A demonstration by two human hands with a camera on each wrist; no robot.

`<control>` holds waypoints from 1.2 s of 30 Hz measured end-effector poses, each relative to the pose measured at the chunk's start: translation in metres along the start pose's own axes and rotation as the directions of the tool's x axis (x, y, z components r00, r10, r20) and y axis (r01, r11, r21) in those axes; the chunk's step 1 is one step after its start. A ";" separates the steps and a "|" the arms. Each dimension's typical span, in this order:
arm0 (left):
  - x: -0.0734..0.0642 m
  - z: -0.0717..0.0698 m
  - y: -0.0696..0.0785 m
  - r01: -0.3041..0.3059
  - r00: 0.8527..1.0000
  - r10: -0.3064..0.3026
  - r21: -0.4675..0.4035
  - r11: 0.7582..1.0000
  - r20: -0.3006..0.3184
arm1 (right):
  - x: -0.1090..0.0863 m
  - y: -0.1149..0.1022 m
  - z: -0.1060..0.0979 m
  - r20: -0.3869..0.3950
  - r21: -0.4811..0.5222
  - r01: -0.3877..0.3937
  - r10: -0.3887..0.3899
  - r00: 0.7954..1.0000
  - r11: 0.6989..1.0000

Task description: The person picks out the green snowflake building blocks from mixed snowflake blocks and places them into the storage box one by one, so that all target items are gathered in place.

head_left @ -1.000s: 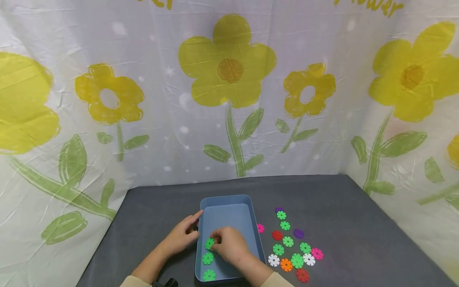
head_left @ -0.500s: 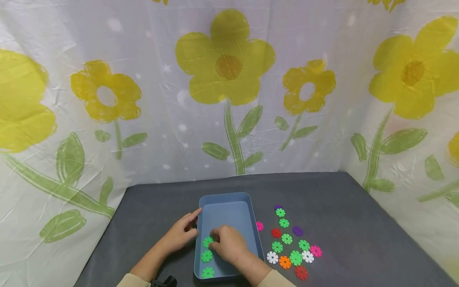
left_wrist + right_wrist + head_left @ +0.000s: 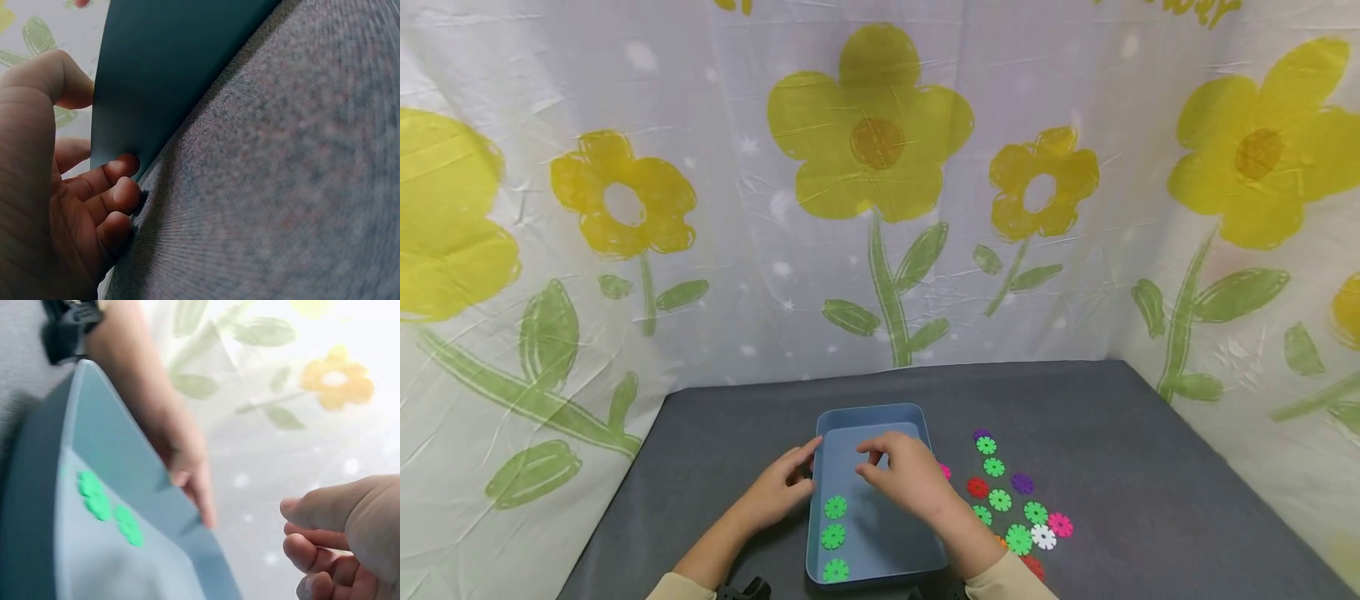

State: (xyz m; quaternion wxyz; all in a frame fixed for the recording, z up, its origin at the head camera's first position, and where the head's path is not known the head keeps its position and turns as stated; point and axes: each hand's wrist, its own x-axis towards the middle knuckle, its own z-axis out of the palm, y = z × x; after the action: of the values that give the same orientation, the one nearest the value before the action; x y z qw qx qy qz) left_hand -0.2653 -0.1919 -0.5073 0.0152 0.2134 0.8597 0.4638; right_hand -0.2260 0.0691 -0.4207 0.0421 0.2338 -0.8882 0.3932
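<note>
Over the blue tray [image 3: 891,546], head view, the right hand [image 3: 910,475] is hovering, fingers bent, thumb and index tips apart. Compared with half a second ago, it is no longer reaching down at the farthest of the green discs [image 3: 833,536]; it is hanging higher, farther up the tray. Left hand [image 3: 778,492] is staying put at the tray's left side, index finger touching the rim. Three green discs are lying in a spaced column along the tray's left wall, near half. Right of the tray, on the dark desk [image 3: 737,433], loose discs are lying scattered: green [image 3: 1018,539], white [image 3: 1044,537], pink [image 3: 1061,524], purple [image 3: 1022,483], red [image 3: 977,487]. The right forearm is now covering the other white disc and most of the orange disc [image 3: 1001,542]. A flower-print curtain [image 3: 737,208] is hanging behind.

Left wrist view: index and thumb are touching the tray edge, apart from each other; the other fingers are curling loosely by the outer wall.

Right wrist view, blurry: thumb is standing slightly off the bent fingers; green discs are showing inside the tray, exact count unclear.
</note>
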 end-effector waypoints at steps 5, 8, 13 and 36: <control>-0.001 0.000 0.002 0.000 1.000 0.001 0.030 1.000 -0.005 | 0.000 0.009 -0.017 -0.048 0.013 0.010 -0.009 0.999 1.000; -0.001 0.000 0.003 -0.004 1.000 0.004 0.029 1.000 -0.001 | 0.001 0.019 -0.028 -0.081 0.020 -0.016 0.017 0.997 1.000; 0.000 0.000 0.004 -0.004 1.000 0.004 0.019 1.000 0.004 | 0.002 0.033 -0.047 -0.140 0.080 -0.110 0.121 0.983 0.991; 0.000 0.000 -0.001 0.008 1.000 -0.008 0.007 1.000 -0.007 | -0.015 0.133 -0.094 -0.198 0.117 -0.373 0.390 0.899 0.920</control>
State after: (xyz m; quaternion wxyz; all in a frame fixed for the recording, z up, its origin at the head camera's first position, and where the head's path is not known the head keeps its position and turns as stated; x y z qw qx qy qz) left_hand -0.2650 -0.1922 -0.5079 0.0134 0.2086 0.8622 0.4615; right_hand -0.2832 0.2195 -0.4506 0.0524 0.0122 -0.8911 0.4506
